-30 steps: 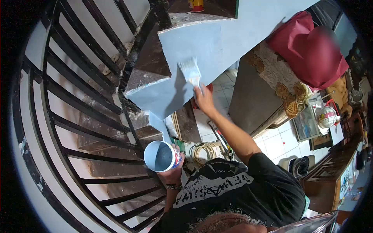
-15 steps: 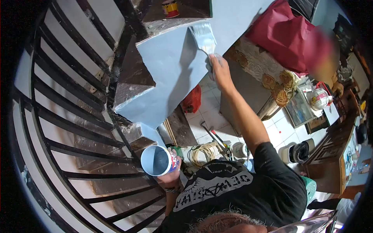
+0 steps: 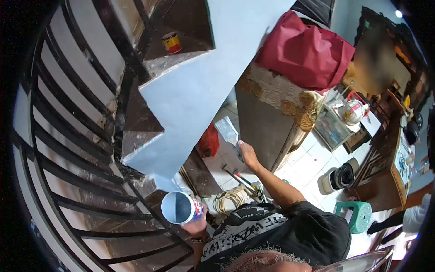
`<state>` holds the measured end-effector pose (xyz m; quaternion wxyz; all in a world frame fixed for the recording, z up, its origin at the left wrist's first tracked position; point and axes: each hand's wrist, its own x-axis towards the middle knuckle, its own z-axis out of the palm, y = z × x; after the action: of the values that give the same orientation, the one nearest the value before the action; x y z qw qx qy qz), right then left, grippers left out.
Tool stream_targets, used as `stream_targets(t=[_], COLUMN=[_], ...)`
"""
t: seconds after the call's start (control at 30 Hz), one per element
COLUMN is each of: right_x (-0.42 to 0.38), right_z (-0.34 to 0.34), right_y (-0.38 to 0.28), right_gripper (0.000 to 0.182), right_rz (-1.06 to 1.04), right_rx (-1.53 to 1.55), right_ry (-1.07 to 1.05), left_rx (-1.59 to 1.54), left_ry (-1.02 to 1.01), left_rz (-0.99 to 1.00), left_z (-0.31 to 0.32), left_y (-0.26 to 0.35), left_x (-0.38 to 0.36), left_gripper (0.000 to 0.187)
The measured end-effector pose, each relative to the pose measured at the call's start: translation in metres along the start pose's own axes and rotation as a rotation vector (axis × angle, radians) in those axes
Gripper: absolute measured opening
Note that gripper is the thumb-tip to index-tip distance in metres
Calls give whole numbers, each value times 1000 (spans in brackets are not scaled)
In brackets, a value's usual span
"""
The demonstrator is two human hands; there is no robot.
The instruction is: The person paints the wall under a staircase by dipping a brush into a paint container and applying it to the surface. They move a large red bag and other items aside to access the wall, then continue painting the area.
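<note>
My left hand (image 3: pixel 197 224) is wrapped round a small plastic paint bucket (image 3: pixel 198 209), its open top tilted toward me, with light blue-grey paint coating the inside. In my right hand (image 3: pixel 248 156) is a wide paintbrush (image 3: pixel 226 129), gripped by the handle, its bristles whitened with paint. The brush is over the floor area, to the right of the light blue stair side wall (image 3: pixel 195 86) and apart from it in this view. Dark stair treads (image 3: pixel 144 136) border that wall on the left.
A black metal railing (image 3: pixel 86 167) curves along the left. A small red-and-yellow can (image 3: pixel 171 42) stands on an upper step. At right are a red bag (image 3: pixel 303 52) on a cloth-covered cabinet (image 3: pixel 260 122), a green stool (image 3: pixel 355 216) and another person's legs (image 3: pixel 387 223). Coiled hose (image 3: pixel 229 201) lies below.
My right hand has pulled the brush off the blue wall and lowered it toward me. My left hand still holds the bucket, slightly lower in view. The whole view has shifted.
</note>
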<state>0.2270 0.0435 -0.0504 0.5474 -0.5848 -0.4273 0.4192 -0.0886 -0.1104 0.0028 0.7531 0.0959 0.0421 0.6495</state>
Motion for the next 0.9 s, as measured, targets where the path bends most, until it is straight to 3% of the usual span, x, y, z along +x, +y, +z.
stream_targets(t=[0.1, 0.2, 0.4, 0.5, 0.53, 0.63, 0.67, 0.77, 0.9], right_x=[-9, -2, 63, 70, 74, 85, 72, 45, 42], right_z=[-4, -2, 12, 23, 24, 30, 28, 22, 18], right_y=[-74, -127, -189, -227, -226, -168, -154, -125, -191], right_gripper=[31, 19, 23, 28, 31, 29, 27, 23, 20], right_rz=[-230, -193, -580, -586, -525, -676, -512, -441, -547], right_rx=[151, 399, -11, -74, -102, -258, -247, -141, 68], right_ry=[14, -113, 178, 279, 278, 404, 319, 292, 318], left_rx=[23, 109, 93, 110, 111, 67, 72, 88, 53], left_ry=[-30, -15, 12, -11, -14, 52, 58, 65, 18], left_rz=[-3, 9, 0, 12, 17, 3, 3, -3, -14], left_z=[-2, -8, -5, -2, -2, -1, -1, -6, 1], left_y=[-2, -1, 1, -1, -1, -3, -5, -7, -8], left_x=[-4, -7, -6, -7, -8, -9, -8, -7, -4], left_gripper=[82, 93, 85, 84, 85, 84, 84, 84, 77])
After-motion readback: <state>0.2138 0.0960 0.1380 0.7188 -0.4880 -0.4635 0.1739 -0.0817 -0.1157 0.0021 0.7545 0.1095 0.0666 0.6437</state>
